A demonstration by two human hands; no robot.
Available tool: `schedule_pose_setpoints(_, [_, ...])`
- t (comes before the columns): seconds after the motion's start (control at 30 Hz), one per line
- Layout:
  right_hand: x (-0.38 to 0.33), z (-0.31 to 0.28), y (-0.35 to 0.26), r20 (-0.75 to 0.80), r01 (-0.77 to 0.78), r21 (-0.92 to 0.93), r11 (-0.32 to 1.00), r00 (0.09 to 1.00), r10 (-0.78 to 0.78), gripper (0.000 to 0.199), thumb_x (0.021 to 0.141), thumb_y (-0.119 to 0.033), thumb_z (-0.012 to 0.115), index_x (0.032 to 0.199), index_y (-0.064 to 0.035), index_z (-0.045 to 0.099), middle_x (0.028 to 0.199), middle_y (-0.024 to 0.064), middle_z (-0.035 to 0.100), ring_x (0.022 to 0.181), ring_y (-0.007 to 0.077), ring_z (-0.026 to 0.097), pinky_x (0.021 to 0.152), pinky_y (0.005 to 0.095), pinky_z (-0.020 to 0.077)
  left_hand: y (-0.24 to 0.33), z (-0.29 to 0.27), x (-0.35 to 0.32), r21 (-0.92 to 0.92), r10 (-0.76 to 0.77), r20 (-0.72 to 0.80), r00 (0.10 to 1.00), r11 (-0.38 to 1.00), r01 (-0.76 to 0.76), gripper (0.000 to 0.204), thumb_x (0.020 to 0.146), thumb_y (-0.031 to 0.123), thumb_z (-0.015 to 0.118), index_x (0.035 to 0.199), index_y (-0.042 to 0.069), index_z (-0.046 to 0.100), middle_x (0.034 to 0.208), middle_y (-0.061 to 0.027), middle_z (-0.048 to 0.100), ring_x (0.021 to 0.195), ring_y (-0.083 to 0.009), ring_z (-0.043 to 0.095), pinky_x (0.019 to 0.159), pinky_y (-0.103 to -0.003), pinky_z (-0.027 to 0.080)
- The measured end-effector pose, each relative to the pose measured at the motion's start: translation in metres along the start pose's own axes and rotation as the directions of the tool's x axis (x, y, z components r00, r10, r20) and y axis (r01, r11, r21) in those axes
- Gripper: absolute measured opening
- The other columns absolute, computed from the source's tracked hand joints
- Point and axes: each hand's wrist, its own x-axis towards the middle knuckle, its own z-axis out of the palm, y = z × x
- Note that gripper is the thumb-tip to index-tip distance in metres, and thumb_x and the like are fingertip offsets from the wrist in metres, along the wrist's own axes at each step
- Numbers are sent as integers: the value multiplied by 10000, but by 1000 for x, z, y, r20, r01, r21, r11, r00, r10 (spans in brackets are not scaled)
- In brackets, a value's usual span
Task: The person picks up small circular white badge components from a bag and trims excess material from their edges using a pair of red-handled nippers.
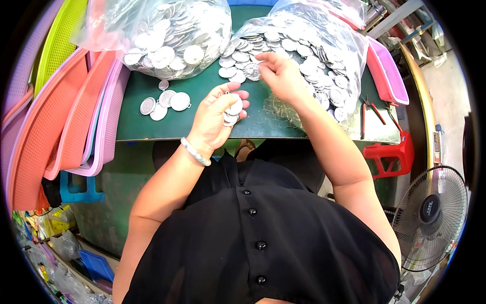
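Note:
My left hand [214, 117] is closed around a small stack of round silver medallions [233, 109], its thumb pressed on them. My right hand [282, 75] reaches over the front of the medallion pile, index finger and thumb apart. Beside its fingertips lies a patterned silver medallion [252, 71]; contact with it is hard to make out. The pile spills from a clear plastic bag [349, 48] at the right. Another clear bag [114, 25], full of medallions, stands at the back left. Several loose medallions [167, 99] with small loops lie on the green table [136, 124].
Stacked coloured plastic baskets [76, 111] crowd the left side. Pliers [363, 119] lie at the table's right, near a pink tray [387, 71]. Below stand a red stool [390, 152] and a fan [430, 213]. A blue stool [81, 190] sits under the baskets.

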Motion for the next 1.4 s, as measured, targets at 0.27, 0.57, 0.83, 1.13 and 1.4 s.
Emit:
schedule_pose_setpoints(0.27, [-23,-9,-28,338,-318,481,817,927,162,329,815,-84,561,1106,54,493,733,60,598,648,92,545,619,207,438,-6,1,3,1,44,-35,998,999,-44,186,805,71,596,955,44,490,843,-83,589,704,-147,579,574,-255,491])
schedule_pose_setpoints(0.57, [-6,3,13,49,296,-507,810,948,-315,432,730,-142,637,1126,-47,493,859,124,613,810,285,576,726,343,455,-3,1,1,-30,-11,37,999,999,12,103,807,22,514,894,68,482,977,-165,581,830,-253,605,633,-309,520])
schedule_pose_setpoints(0.83, [-5,-4,17,76,100,-213,972,993,-86,326,776,-77,569,1088,-6,506,795,75,617,684,212,560,648,294,448,0,3,-3,66,-5,-7,1000,998,6,155,825,61,500,978,36,492,938,-141,581,797,-228,605,621,-298,517])
schedule_pose_setpoints(1.13, [-25,-16,-24,271,-201,348,916,957,106,330,806,22,474,1135,0,491,837,50,617,692,113,548,667,237,454,6,1,3,48,-175,41,984,984,173,227,872,254,521,884,28,530,789,-100,577,662,-181,570,520,-260,455])
schedule_pose_setpoints(1.4, [-39,-3,-24,202,36,556,830,963,-177,546,790,76,448,1304,-18,290,1098,126,548,889,159,561,824,295,443,-2,3,-2,9,-35,4,999,999,35,86,811,43,533,889,31,498,798,-97,562,636,-177,565,514,-266,453])
